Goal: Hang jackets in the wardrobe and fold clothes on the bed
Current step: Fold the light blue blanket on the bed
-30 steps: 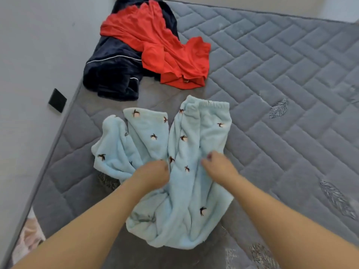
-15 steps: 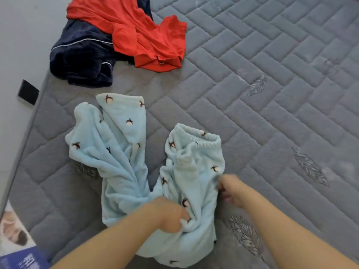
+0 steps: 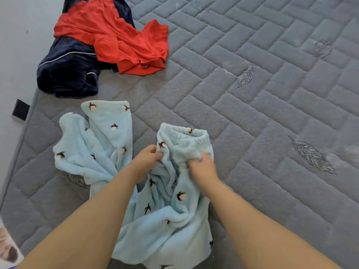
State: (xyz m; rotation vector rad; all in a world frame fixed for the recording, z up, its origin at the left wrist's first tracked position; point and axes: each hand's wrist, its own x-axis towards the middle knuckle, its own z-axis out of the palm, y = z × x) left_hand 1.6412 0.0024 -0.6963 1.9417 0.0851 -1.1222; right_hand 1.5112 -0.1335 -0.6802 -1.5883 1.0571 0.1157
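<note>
On the grey quilted bed [image 3: 252, 117] lay light blue fleece pyjama trousers [image 3: 167, 210], crumpled, legs splayed toward the far left. Just below their elastic waistband [image 3: 184, 133], the left hand [image 3: 147, 158] pinched a fold of fleece, and the right hand [image 3: 202, 166] bunched fabric in a closed grip. Beyond the trousers, well apart, lay a red garment [image 3: 120, 41] over a navy one [image 3: 68, 74]. Such uneven holds could likely set the twists into the fold, or the thick pile might slip free.

Home bedroom, quilted grey mattress [image 3: 252, 117], strewn clothes [image 3: 108, 41]
</note>
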